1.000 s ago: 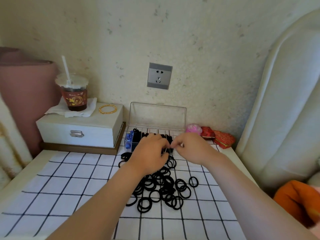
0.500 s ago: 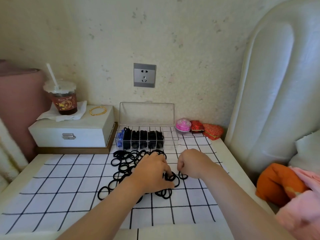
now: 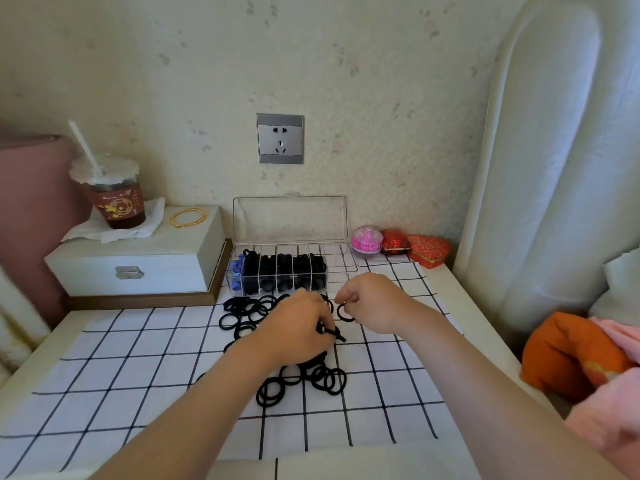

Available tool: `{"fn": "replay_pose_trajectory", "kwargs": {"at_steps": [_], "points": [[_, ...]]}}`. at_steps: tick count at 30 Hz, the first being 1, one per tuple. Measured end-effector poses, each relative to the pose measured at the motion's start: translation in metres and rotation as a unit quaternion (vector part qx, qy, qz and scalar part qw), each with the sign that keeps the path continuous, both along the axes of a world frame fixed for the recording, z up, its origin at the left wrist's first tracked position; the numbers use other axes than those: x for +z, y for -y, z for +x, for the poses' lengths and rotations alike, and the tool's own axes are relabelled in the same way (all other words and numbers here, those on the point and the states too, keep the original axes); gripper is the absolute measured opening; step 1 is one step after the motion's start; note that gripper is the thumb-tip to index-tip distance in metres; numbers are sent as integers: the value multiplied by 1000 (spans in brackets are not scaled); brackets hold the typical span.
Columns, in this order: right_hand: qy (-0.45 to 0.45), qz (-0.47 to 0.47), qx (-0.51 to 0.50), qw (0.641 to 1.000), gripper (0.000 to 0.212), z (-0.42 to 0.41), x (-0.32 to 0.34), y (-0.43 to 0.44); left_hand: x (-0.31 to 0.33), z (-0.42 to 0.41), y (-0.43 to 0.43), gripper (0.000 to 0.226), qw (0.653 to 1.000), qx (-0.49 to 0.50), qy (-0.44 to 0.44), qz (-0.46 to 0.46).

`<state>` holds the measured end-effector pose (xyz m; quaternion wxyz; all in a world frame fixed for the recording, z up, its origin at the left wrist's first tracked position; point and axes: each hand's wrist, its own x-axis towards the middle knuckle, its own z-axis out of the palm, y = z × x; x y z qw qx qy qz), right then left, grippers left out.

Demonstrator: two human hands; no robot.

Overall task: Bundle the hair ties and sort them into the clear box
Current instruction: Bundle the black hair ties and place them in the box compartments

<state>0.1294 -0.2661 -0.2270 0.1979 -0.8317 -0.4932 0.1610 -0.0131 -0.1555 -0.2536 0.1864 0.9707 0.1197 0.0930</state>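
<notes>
Right, lower centre of frame: loose black hair ties [image 3: 322, 377] heaped on the checked cloth [image 3: 138, 375], too overlapped for us to count, easily dozens. Just above, we see the left hand [image 3: 294, 330] clenched round a small gathered bunch [image 3: 330, 333] and the right hand [image 3: 375, 303] pinching one tie [image 3: 344, 312]. We judge gathering is under way; next, add that tie, then bind. Behind, one clear box [image 3: 341, 261]: five compartments packed black, one blue, apparently two empty.

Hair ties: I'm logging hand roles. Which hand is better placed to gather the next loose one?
Probably the right hand: it pinches just one tie, while the left hand grips a bundle above the pile.
</notes>
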Motion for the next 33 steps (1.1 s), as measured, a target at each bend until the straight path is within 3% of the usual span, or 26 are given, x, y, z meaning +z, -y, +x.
{"fn": "replay_pose_trajectory", "kwargs": {"at_steps": [5, 8, 11, 15, 19, 23, 26, 28, 31, 33], "points": [[-178, 61, -35, 982, 21, -8, 5, -6, 26, -16, -16, 14, 990, 70, -6, -121], [-206, 76, -27, 975, 17, -16, 6, -10, 29, -33, -24, 13, 986, 107, -30, -127], [-172, 49, 1, 984, 15, -23, 2, -14, 25, -49, -30, 12, 978, 154, -63, -128], [-146, 31, 21, 989, 16, -29, 1, -19, 30, -65, -33, 26, 968, 191, -56, -152], [-117, -5, 68, 991, 20, -34, 4, -21, 33, -71, -34, 26, 971, 181, -78, -135], [-154, -50, 100, 982, 17, -41, 9, -23, 34, -70, -37, 15, 972, 148, -119, -137], [-92, -133, 100, 982, 22, -44, 6, -26, 33, -70, -39, 12, 970, 130, -183, -97], [-35, -183, 93, 978, 37, -46, 3, -25, 31, -71, -38, 19, 963, 132, -224, -66], [37, -198, 83, 976, 53, -48, -1, -27, 28, -68, -35, 33, 954, 147, -258, -41], [57, -181, 74, 979, 49, -50, -4, -29, 27, -64, -33, 36, 950, 150, -273, -17]]}}
